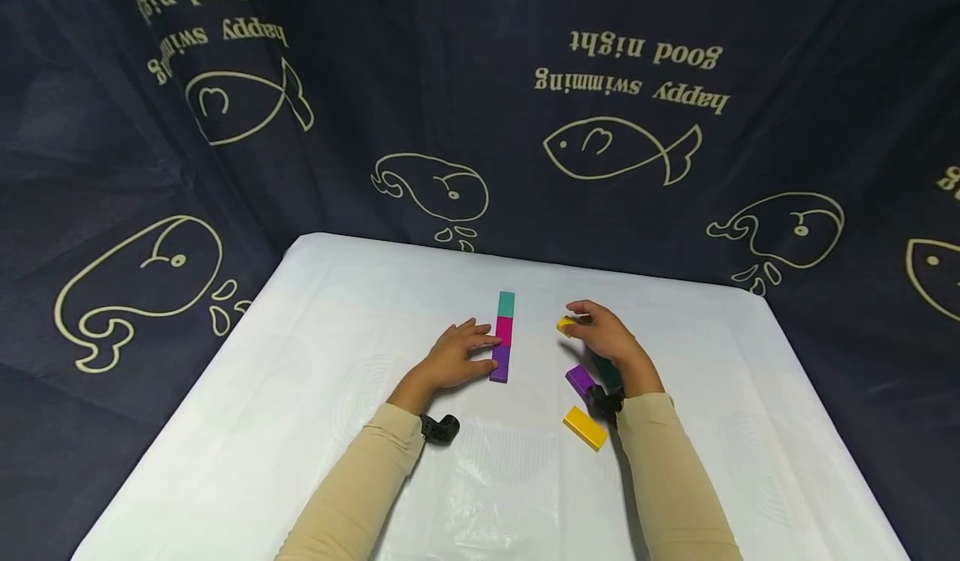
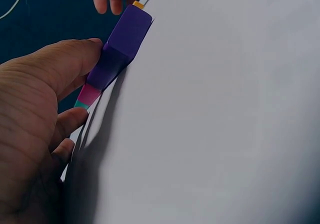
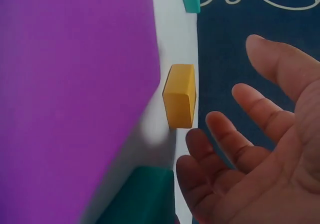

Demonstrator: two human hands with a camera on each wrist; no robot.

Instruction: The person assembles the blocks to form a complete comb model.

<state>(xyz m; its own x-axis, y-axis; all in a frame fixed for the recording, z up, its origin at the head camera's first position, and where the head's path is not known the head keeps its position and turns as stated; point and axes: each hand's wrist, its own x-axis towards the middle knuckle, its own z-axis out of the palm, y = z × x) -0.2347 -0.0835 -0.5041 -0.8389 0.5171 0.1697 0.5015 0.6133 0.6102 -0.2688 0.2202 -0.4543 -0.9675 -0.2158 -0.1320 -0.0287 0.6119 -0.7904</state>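
Three blocks lie end to end in a row: teal [image 1: 507, 304] at the far end, magenta [image 1: 503, 330] in the middle, purple [image 1: 499, 366] nearest. My left hand [image 1: 456, 356] is at the row's left side, fingers extended, with the thumb against the purple block [image 2: 125, 31]. To the right, my right hand [image 1: 609, 336] hovers over a small yellow block [image 1: 565, 325]. The right wrist view shows its fingers spread and loosely bent, apart from that yellow block [image 3: 180, 96]. A dark green block [image 1: 607, 371] is partly hidden under the right wrist.
Another purple block [image 1: 580, 381] and a second yellow block [image 1: 585, 428] lie beside the right forearm. A white cloth [image 1: 300, 378] covers the table. Behind it hangs a dark curtain [image 1: 465, 61] with fish and whale drawings.
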